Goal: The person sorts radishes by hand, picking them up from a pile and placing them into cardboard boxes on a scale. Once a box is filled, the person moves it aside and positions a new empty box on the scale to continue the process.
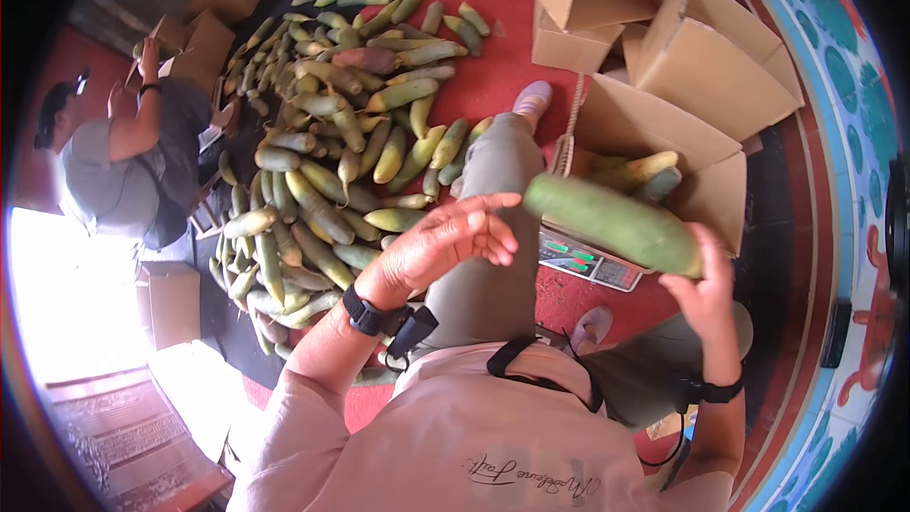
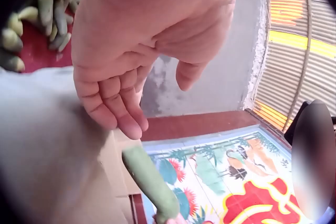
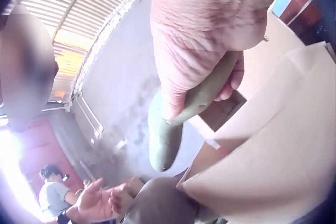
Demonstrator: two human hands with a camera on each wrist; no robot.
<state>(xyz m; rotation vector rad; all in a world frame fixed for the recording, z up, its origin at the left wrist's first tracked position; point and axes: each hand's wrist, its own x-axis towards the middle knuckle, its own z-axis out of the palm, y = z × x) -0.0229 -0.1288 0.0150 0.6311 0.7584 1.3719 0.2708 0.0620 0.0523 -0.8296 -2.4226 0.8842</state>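
Note:
A long green radish (image 1: 611,223) is held by its outer end in my right hand (image 1: 706,286), slanting across above a scale (image 1: 592,264). In the right wrist view, the thumb and fingers wrap round the radish (image 3: 165,142). My left hand (image 1: 450,242) holds nothing; its index finger points toward the radish's other end, and the remaining fingers bend loosely. The left wrist view shows that palm (image 2: 152,29) bare. Behind the scale's display stands an open cardboard box (image 1: 654,118) with several radishes (image 1: 626,171) inside.
A large heap of radishes (image 1: 322,133) covers the floor on the left and ahead. More cardboard boxes (image 1: 706,47) stand at the upper right, near a tiled wall (image 1: 853,133). Another person (image 1: 133,152) is at the far left, beside further boxes (image 1: 204,47).

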